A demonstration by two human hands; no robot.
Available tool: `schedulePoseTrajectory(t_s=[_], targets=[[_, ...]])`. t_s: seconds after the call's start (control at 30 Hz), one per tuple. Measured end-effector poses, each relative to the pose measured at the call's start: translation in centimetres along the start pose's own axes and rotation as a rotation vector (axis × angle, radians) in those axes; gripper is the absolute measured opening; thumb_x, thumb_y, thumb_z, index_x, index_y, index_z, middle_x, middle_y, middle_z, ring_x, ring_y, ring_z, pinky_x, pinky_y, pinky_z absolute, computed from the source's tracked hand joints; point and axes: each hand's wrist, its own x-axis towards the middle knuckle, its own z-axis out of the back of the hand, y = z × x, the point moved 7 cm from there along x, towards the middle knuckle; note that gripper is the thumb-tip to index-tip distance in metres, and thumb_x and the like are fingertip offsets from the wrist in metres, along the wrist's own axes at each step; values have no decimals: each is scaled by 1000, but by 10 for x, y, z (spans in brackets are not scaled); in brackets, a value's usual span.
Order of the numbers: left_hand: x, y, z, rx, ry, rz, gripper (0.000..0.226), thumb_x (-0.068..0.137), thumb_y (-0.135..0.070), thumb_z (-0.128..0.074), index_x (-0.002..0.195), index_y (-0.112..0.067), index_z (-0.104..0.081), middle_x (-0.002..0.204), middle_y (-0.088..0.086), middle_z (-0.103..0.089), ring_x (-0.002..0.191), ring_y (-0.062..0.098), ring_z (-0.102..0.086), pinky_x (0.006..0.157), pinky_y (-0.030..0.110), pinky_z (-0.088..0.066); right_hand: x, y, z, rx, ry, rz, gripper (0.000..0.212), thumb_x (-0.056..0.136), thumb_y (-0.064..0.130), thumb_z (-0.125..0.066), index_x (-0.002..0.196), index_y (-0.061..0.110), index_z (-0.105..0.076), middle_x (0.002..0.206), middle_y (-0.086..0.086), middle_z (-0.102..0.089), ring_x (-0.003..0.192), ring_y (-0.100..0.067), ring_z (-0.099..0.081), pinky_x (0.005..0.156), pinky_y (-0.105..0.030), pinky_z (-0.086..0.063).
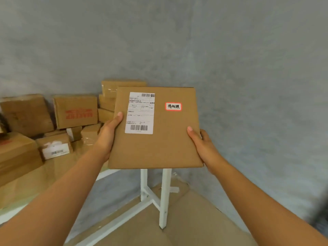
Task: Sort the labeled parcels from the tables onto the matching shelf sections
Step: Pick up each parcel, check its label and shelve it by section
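A flat brown cardboard parcel (163, 139) is held up in front of me, its top face towards the camera. It carries a white shipping label with barcodes on the left and a small red-bordered sticker with handwritten characters on the right. My left hand (108, 134) grips its left edge, thumb on the top face beside the label. My right hand (202, 142) grips the right edge, thumb on top and fingers hidden underneath.
A table (53, 176) covered in brown paper stands at the left, with white legs (164, 196). Several cardboard boxes (74, 110) are piled on it against the grey wall. Brown sheeting covers the floor below.
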Motion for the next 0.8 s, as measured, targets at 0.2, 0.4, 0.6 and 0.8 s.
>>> schedulePoseTrajectory(t_s=[0.2, 0.4, 0.6, 0.8], targets=[[-56, 10, -127, -28, 233, 28, 40, 97, -51, -51, 110, -21, -73, 110, 10, -74, 100, 32, -70, 92, 48, -53, -89, -1, 128, 24, -191, 1, 58, 89, 58, -57, 135, 27, -44, 112, 7, -66, 96, -10, -68, 78, -28, -53], [-147, 32, -272, -70, 435, 55, 38, 98, -48, -49, 106, -20, -73, 103, 8, -76, 85, 24, -74, 71, 35, -60, -202, -9, 274, -13, -358, 4, 62, 87, 62, -56, 137, 28, -42, 113, 7, -65, 99, -12, -67, 84, -31, -54], [-263, 73, -421, -112, 605, 119, 47, 93, -56, -55, 119, -20, -72, 120, 13, -70, 111, 36, -66, 102, 57, -47, -338, -25, 430, -41, -517, -39, 66, 83, 65, -57, 137, 30, -42, 119, 4, -64, 102, -14, -66, 89, -37, -53], [-373, 96, -565, -122, 794, 154, 52, 87, -58, -59, 119, -19, -72, 120, 14, -70, 112, 37, -66, 103, 60, -45, -462, -36, 562, -39, -701, -70, 50, 89, 57, -55, 129, 29, -45, 116, 7, -64, 98, -7, -64, 77, -26, -49]])
